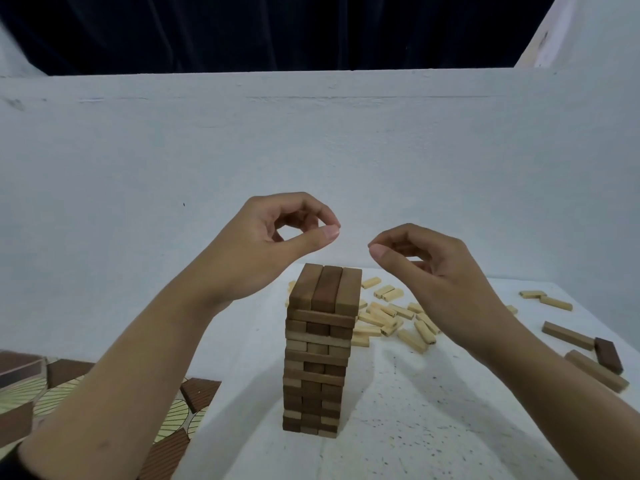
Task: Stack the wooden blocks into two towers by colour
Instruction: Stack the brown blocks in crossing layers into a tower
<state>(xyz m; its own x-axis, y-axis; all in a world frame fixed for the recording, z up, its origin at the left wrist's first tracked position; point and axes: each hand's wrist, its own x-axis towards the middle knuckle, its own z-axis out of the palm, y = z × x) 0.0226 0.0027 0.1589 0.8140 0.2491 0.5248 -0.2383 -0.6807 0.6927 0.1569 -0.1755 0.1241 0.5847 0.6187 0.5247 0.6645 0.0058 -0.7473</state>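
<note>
A white bench (398, 427) stood against a white wall (311, 150), with a dark curtain (277, 29) above and a patterned floor (180, 417) showing at the lower left. One tower of brown blocks (318, 362) rose at the bench's middle, its top layer three blocks side by side. The crossed layers below numbered a dozen or so, hard to count exactly. Behind it and to its right lay a scatter of pale blocks (398, 320), too many and too overlapped to count, partly hidden by the tower and the right wrist. Two more lay apart farther right. Three loose brown blocks (568, 336) lay near the right edge. Both hands hovered above the tower, holding nothing: the left hand (277, 237) had its fingers curled, thumb and forefinger tips meeting in a ring, and the right hand (426, 265) had its fingers curled, thumb close to the forefinger
</note>
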